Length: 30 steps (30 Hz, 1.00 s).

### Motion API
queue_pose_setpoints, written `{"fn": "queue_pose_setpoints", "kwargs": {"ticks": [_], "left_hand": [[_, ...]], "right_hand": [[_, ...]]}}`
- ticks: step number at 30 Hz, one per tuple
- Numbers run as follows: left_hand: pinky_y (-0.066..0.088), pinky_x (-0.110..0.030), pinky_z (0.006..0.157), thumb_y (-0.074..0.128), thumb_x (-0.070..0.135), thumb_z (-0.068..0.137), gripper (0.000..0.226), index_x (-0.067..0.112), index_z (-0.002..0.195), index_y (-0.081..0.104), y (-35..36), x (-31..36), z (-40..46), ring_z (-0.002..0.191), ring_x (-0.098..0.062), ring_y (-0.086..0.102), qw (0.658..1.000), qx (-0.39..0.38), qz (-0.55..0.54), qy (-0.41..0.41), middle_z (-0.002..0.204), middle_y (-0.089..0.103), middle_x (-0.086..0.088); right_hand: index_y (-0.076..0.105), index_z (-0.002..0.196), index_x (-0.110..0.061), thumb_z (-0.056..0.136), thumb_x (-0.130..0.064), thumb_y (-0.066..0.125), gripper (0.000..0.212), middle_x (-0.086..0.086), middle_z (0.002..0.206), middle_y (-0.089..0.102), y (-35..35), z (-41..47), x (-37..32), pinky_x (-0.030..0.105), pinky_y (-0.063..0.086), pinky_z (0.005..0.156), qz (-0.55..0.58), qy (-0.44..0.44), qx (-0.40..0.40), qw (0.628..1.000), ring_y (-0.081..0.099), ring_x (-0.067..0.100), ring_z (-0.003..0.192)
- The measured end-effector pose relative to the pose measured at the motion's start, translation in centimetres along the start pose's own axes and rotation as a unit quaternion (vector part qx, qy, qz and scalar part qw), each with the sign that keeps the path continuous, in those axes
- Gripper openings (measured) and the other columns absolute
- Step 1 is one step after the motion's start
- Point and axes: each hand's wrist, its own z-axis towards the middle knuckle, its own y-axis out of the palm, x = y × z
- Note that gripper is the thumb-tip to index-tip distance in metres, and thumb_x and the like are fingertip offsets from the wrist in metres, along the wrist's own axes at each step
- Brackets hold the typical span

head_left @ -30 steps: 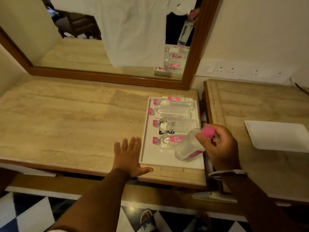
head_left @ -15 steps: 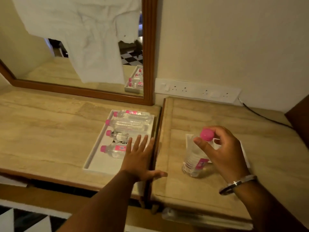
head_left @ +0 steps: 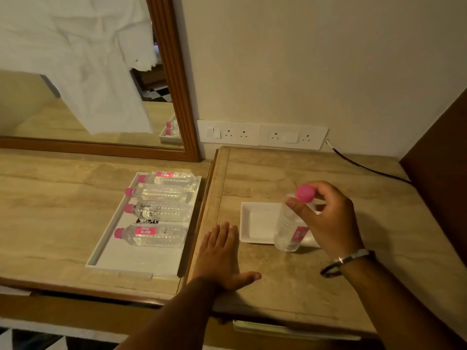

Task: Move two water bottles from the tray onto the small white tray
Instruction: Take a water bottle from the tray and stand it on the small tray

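Right hand [head_left: 328, 221]: fingertips pinched around the pink cap and neck of a water bottle [head_left: 290, 223], carrying it from the top; probably so the base can be lowered straight down with the palm out of the way.
Held bottle: nearly upright, tilted slightly, its base at the near right edge of the small white tray [head_left: 257, 221]; I cannot tell whether it touches the tray or hovers just above it.
Left hand [head_left: 219, 253]: spread flat, palm down on the right worktop [head_left: 328, 286] just beside the seam between the 2 surfaces, holding nothing; it looks like a brace for the lean to the right.
Long tray [head_left: 141, 261]: on the left worktop [head_left: 50, 210] below the mirror [head_left: 75, 72], with 4 bottles [head_left: 156, 236] lying on their sides, caps to the left, stacked front to back; lying flat stops them toppling, and the near end of the tray is bare.
Small white tray: well apart from the long tray, near the middle of the right worktop, with no other bottle on it.
Change over 0.5 s: the held bottle has travelled a little farther over the small tray; the left hand has shifted from the long tray's edge onto the right worktop.
Change over 1 s: the bottle then hung over the long tray's near corner, and the left hand lay left of that tray.
Progress: bottle 1 of 2 is about to be set down; by my reading a second pick is left.
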Motion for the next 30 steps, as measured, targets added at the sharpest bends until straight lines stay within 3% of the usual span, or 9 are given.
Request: {"fn": "queue_pose_setpoints", "kwargs": {"ticks": [10, 15, 20, 25, 30], "left_hand": [[-0.027, -0.038, 0.112, 0.028, 0.108, 0.065, 0.132, 0.024, 0.155, -0.019, -0.1, -0.2, 0.0, 0.140, -0.019, -0.044, 1.000, 0.006, 0.002, 0.007, 0.162, -0.029, -0.005], [-0.028, -0.038, 0.112, 0.029, 0.108, 0.066, 0.134, 0.022, 0.158, -0.015, 0.0, -0.3, 0.0, 0.141, -0.019, -0.043, 1.000, 0.004, 0.007, 0.009, 0.162, -0.029, -0.004], [-0.026, -0.039, 0.114, 0.030, 0.108, 0.066, 0.134, 0.021, 0.160, -0.011, 0.1, -0.4, 0.0, 0.143, -0.019, -0.040, 1.000, 0.003, 0.005, 0.009, 0.164, -0.025, -0.004], [-0.027, -0.038, 0.113, 0.030, 0.108, 0.066, 0.135, 0.020, 0.160, -0.009, -0.1, -0.2, 0.0, 0.142, -0.019, -0.041, 1.000, -0.005, 0.012, 0.003, 0.164, -0.025, -0.004], [-0.023, -0.041, 0.115, 0.029, 0.108, 0.065, 0.136, 0.018, 0.160, -0.007, -0.5, -0.1, -0.1, 0.146, -0.022, -0.033, 1.000, -0.015, 0.004, 0.005, 0.164, -0.023, -0.004]], "right_hand": [[0.062, 0.095, -0.023, 0.070, -0.049, 0.075, 0.038, -0.004, 0.094, 0.066, 3.6, 3.3, 1.4, 0.031, 0.051, 0.068, -0.008, 0.007, -0.034, 0.999, 0.060, 0.015, 0.089], [0.062, 0.096, -0.022, 0.068, -0.057, 0.070, 0.045, -0.004, 0.094, 0.066, 4.2, 3.7, 1.8, 0.023, 0.046, 0.066, -0.017, -0.004, -0.044, 0.999, 0.059, 0.014, 0.086], [0.059, 0.101, -0.025, 0.066, -0.061, 0.068, 0.051, -0.004, 0.099, 0.065, 4.1, 3.7, 1.4, 0.030, 0.048, 0.072, -0.010, -0.008, -0.079, 0.997, 0.059, 0.015, 0.094], [0.051, 0.123, -0.026, 0.069, -0.064, 0.061, 0.067, -0.003, 0.125, 0.058, 3.1, 2.8, 0.5, 0.012, 0.035, 0.074, -0.013, -0.003, -0.088, 0.996, 0.049, 0.009, 0.108], [0.049, 0.128, -0.018, 0.082, -0.048, 0.061, 0.057, 0.003, 0.134, 0.050, 2.2, -1.3, -0.6, 0.007, 0.030, 0.089, -0.049, -0.080, -0.024, 0.995, 0.038, 0.001, 0.120]]}}
